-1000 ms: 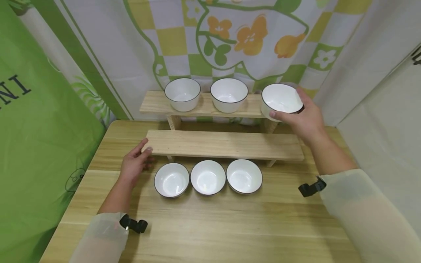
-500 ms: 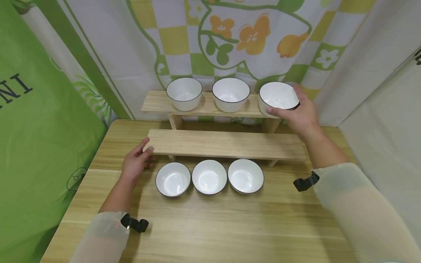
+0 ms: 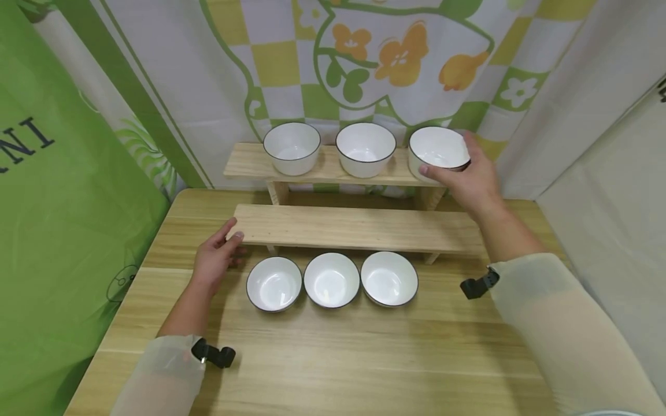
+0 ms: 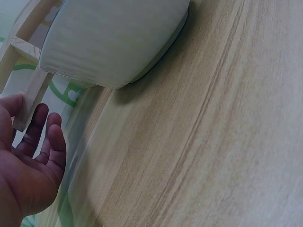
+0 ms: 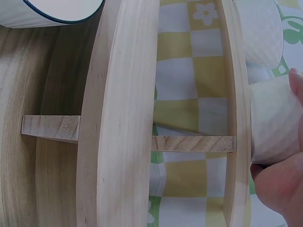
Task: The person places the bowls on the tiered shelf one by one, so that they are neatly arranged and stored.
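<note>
My right hand (image 3: 477,180) grips a white bowl with a dark rim (image 3: 439,149) at the right end of the upper shelf (image 3: 326,164). The thumb lies on the bowl's front and the fingers curl round its right side. In the right wrist view, this bowl (image 5: 274,120) appears at the upper shelf's edge. Two similar bowls, one at the left (image 3: 290,153) and one in the middle (image 3: 365,153), stand on that shelf. My left hand (image 3: 212,261) holds the left end of the lower wooden shelf (image 3: 354,226) between thumb and fingers, as the left wrist view shows.
Three more white bowls stand in a row on the wooden table (image 3: 333,358), before the lower shelf: left (image 3: 274,284), middle (image 3: 332,280) and right (image 3: 389,279). A patterned curtain (image 3: 359,63) hangs behind the rack. Green cloth (image 3: 62,219) borders the left side.
My right hand has moved slightly left and back with its bowl, bringing it nearer the middle bowl on the upper shelf. My left hand keeps its hold on the lower shelf.
</note>
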`<control>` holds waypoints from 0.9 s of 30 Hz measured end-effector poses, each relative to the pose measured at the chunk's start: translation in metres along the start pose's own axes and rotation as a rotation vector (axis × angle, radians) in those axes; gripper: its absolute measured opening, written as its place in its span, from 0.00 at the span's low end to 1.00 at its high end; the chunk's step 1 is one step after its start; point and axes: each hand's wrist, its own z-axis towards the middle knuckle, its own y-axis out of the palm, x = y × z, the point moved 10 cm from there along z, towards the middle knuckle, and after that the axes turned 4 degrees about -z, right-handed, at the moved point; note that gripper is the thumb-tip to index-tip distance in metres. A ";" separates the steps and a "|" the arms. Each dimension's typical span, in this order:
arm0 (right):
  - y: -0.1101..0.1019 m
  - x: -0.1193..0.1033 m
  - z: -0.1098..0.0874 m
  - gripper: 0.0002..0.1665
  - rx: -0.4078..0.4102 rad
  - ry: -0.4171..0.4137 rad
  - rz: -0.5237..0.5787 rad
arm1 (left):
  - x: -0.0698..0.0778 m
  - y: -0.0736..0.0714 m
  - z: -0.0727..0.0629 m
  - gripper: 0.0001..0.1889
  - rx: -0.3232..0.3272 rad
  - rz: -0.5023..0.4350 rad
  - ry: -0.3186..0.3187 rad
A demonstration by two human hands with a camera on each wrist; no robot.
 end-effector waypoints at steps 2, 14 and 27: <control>0.001 -0.001 0.000 0.72 -0.010 -0.002 -0.005 | 0.000 0.000 0.000 0.36 0.001 0.000 -0.001; 0.002 -0.003 -0.001 0.63 -0.014 -0.087 0.013 | -0.001 0.001 0.000 0.36 0.000 0.000 0.003; 0.000 0.015 -0.017 0.72 -0.041 -0.049 0.335 | 0.000 0.001 -0.001 0.36 0.001 -0.004 -0.005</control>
